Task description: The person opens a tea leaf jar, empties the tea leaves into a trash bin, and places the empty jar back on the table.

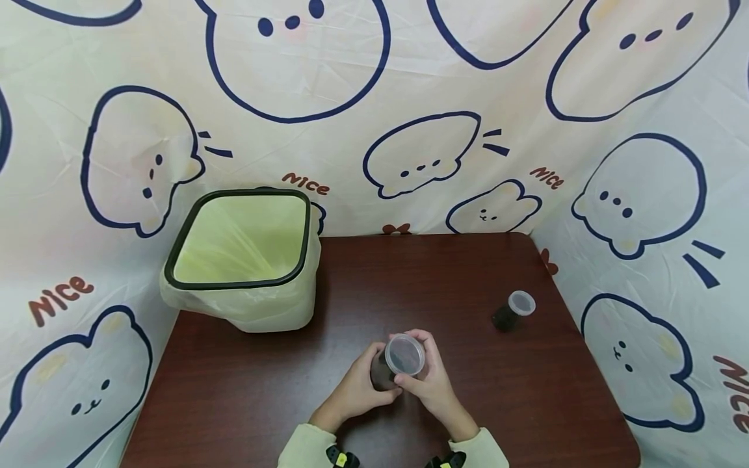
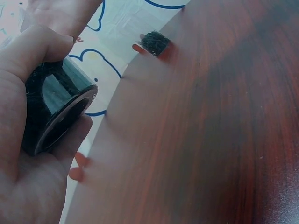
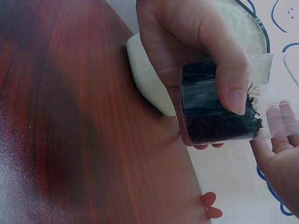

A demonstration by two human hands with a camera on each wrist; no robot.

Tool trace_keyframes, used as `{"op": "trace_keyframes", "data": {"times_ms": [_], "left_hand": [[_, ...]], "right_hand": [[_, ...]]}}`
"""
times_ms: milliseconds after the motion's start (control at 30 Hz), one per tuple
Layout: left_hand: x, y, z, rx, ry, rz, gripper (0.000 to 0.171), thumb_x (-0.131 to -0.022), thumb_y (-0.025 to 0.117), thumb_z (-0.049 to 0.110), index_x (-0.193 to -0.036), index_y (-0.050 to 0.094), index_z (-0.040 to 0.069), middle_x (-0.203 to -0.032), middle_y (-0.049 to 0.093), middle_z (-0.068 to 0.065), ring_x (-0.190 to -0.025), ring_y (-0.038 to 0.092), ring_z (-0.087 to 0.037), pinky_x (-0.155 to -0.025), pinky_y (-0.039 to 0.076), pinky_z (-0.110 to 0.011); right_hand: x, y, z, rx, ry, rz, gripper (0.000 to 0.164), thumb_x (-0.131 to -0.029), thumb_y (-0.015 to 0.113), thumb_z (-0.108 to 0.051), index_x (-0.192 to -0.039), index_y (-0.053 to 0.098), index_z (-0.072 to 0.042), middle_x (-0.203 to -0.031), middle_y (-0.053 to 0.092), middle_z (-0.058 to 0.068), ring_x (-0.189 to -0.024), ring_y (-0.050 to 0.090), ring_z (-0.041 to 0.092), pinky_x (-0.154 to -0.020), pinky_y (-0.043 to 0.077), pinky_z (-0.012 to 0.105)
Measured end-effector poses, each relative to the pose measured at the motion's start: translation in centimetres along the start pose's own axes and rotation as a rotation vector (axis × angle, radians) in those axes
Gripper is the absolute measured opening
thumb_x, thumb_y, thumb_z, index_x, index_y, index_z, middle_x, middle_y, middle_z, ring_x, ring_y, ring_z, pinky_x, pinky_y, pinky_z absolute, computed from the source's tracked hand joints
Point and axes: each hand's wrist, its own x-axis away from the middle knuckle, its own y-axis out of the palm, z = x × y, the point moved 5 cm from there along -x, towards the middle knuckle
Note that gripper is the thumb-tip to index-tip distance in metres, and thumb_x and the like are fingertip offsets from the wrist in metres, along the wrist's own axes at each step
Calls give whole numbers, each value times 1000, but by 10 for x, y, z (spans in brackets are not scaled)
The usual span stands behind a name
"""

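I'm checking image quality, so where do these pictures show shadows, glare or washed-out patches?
Head: shadow on the brown wooden table beside the pale square bin; left wrist: glare lower right, upper left washed out; right wrist: glare lower left, far end of the clear cylindrical plastic jar looks faint.

Has a reddish-brown, wood-grained counter (image 1: 497, 396) toward six o'clock, and pale sheeting (image 1: 339, 153) with navy cartoon outlines (image 1: 289, 119) from nine through twelve to three o'clock.

A person's left hand (image 1: 357, 389) and right hand (image 1: 435, 385) hold a jar (image 1: 402, 357) over a brown table (image 1: 433, 286); bin (image 1: 263, 305) far left, second jar (image 1: 513, 310) right.
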Motion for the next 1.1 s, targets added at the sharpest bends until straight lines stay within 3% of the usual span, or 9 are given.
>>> {"op": "trace_keyframes", "data": {"times_ms": [333,700,967,1100], "left_hand": [[0,0,-1,10,4,-2,63,-71,80,9,-123,46,5,-114,61,-5,-100,54,-14,-88,41,-30],[0,0,0,-4,18,4,63,-70,80,8,-123,46,2,-113,61,-8,-100,54,-14,-88,41,-30],[-4,8,-33,-21,6,30,66,-69,82,16,-123,45,16,-115,58,7,-104,53,-10,-91,40,-33],[-4,8,-38,-32,29,31,64,-70,81,21,-123,45,18,-114,58,8,-103,54,-10,-90,41,-32]], "right_hand": [[-1,0,-2,-26,2,-34,64,-83,63,8,-133,24,15,-130,33,44,-126,40,33,-103,33,38],[-1,-1,-4,1,42,-68,63,-87,60,1,-139,26,9,-134,33,40,-127,38,37,-103,33,41],[0,1,-2,7,38,-30,86,-83,71,-9,-145,12,3,-132,34,41,-125,38,40,-104,31,38],[0,2,-1,24,51,31,94,-78,75,-8,-144,9,2,-131,37,40,-122,40,42,-101,36,37]]}}
